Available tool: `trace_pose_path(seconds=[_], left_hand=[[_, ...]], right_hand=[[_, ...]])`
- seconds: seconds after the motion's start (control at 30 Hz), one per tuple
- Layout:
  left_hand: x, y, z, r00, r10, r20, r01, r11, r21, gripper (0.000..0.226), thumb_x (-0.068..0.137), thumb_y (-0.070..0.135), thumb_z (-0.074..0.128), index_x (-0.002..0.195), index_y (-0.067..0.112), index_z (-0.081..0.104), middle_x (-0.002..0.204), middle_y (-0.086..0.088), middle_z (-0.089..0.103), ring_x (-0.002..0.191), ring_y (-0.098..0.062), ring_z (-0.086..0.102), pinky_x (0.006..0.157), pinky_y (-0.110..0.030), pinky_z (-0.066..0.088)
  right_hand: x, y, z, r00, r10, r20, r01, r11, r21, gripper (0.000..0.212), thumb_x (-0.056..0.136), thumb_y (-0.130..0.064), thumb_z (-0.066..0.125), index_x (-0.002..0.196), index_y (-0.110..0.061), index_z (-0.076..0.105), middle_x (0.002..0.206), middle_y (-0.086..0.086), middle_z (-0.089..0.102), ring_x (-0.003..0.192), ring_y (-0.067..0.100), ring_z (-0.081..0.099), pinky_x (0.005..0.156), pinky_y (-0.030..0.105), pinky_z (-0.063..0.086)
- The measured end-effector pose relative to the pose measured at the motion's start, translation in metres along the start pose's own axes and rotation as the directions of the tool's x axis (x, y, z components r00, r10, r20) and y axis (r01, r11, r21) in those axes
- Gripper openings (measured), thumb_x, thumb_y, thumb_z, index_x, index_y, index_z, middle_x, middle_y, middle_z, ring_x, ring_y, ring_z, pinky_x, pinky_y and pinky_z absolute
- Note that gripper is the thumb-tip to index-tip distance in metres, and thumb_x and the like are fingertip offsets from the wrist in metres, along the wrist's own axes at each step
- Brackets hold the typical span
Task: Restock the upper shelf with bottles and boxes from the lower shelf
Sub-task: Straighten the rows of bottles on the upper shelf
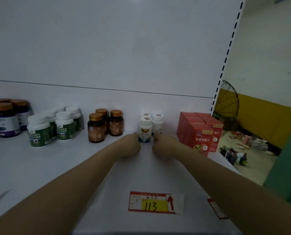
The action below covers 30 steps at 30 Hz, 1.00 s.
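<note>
Left grip is curled, knuckles against the lower left of the front white bottle; whether it pinches, I cannot tell. Far to its left on the shelf stand purple-label bottles, then green-label bottles, then 3 amber bottles just beside it. The white bottle stands between both grips, 2 more behind it. Right grip is curled too, hold unclear, with red boxes just to its right. Best to square that bottle with both sides steadied, label forward, without toppling the pair behind.
</note>
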<state>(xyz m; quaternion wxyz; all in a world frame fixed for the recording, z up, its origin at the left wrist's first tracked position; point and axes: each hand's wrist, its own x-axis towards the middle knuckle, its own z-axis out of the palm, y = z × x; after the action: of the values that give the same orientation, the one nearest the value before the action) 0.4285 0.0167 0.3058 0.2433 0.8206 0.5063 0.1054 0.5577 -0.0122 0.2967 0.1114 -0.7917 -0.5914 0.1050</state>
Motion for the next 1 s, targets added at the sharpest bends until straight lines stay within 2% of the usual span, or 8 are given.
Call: trace_pose_path(seconds=[0.13,0.43,0.53,0.63,0.7,0.8,0.87,1.0], left_hand=[[0.007,0.0,0.007,1.0,0.024,0.021,-0.023,1.0,-0.012,0.044,0.097,0.011,0.037,0.141,0.009,0.033,0.146,-0.013,0.041,0.131,-0.024,0.042,0.107,-0.028,0.031],[-0.006,-0.003,-0.004,0.998,-0.033,-0.047,0.03,0.997,-0.067,0.068,0.096,0.018,0.047,0.151,0.007,0.008,0.15,-0.016,0.031,0.128,-0.027,0.044,0.095,-0.028,0.04],[-0.021,0.017,-0.016,0.974,0.091,-0.205,-0.119,0.985,-0.126,0.065,0.093,0.015,0.054,0.146,0.005,0.018,0.145,-0.015,0.036,0.103,-0.021,0.051,0.077,-0.026,0.045],[-0.03,0.046,-0.022,0.939,0.23,-0.255,-0.288,0.932,-0.22,0.054,0.091,0.015,0.057,0.137,0.017,0.029,0.107,0.0,0.047,0.074,-0.008,0.043,0.055,-0.018,0.038],[-0.032,0.062,-0.017,0.95,0.25,-0.186,-0.291,0.926,-0.241,0.054,0.088,0.017,0.061,0.134,0.018,0.031,0.108,0.004,0.037,0.082,-0.013,0.044,0.06,-0.021,0.039],[-0.023,0.073,0.006,0.976,0.214,-0.052,-0.22,0.951,-0.216,0.069,0.077,0.026,0.074,0.133,0.012,0.036,0.126,-0.007,0.048,0.106,-0.023,0.051,0.084,-0.03,0.049],[-0.017,0.078,0.024,0.988,0.152,0.024,-0.143,0.967,-0.21,0.08,0.074,0.027,0.077,0.139,0.013,0.032,0.137,-0.011,0.046,0.119,-0.026,0.048,0.097,-0.034,0.045],[-0.005,0.088,0.053,0.994,0.066,0.089,-0.05,0.985,-0.166,0.093,0.073,0.029,0.079,0.145,0.008,0.023,0.146,-0.011,0.039,0.13,-0.027,0.04,0.1,-0.033,0.038]], right_hand=[[0.001,0.0,0.004,0.999,-0.037,0.022,0.038,0.999,-0.037,0.038,0.093,-0.017,0.045,0.131,-0.012,0.047,0.135,0.011,0.05,0.12,0.027,0.05,0.094,0.026,0.04],[-0.027,-0.007,-0.032,0.983,-0.099,-0.153,0.11,0.992,0.067,0.036,0.094,-0.012,0.045,0.129,-0.006,0.051,0.133,0.014,0.054,0.113,0.025,0.053,0.089,0.025,0.04],[-0.044,-0.006,-0.073,0.953,-0.089,-0.289,0.112,0.992,0.062,0.044,0.092,-0.008,0.045,0.135,0.0,0.046,0.137,0.015,0.052,0.124,0.028,0.049,0.1,0.031,0.039],[-0.066,0.005,-0.116,0.897,-0.049,-0.439,0.125,0.981,0.146,0.049,0.09,-0.003,0.042,0.139,-0.002,0.043,0.14,0.012,0.05,0.129,0.026,0.046,0.106,0.031,0.038],[-0.078,0.022,-0.136,0.868,0.008,-0.496,0.116,0.969,0.218,0.05,0.091,-0.002,0.041,0.141,-0.005,0.041,0.143,0.009,0.047,0.13,0.024,0.045,0.106,0.031,0.039],[-0.085,0.066,-0.142,0.844,0.104,-0.526,-0.002,0.982,0.191,0.044,0.089,-0.003,0.045,0.133,-0.003,0.048,0.135,0.011,0.054,0.12,0.026,0.053,0.089,0.031,0.047],[-0.087,0.098,-0.131,0.875,0.17,-0.454,-0.078,0.973,0.215,0.032,0.088,-0.007,0.048,0.12,-0.002,0.053,0.125,0.012,0.059,0.102,0.025,0.058,0.074,0.032,0.051],[-0.076,0.144,-0.095,0.929,0.262,-0.263,-0.222,0.96,0.171,0.037,0.091,-0.016,0.052,0.126,-0.004,0.05,0.121,0.018,0.058,0.1,0.026,0.058,0.079,0.038,0.053]])
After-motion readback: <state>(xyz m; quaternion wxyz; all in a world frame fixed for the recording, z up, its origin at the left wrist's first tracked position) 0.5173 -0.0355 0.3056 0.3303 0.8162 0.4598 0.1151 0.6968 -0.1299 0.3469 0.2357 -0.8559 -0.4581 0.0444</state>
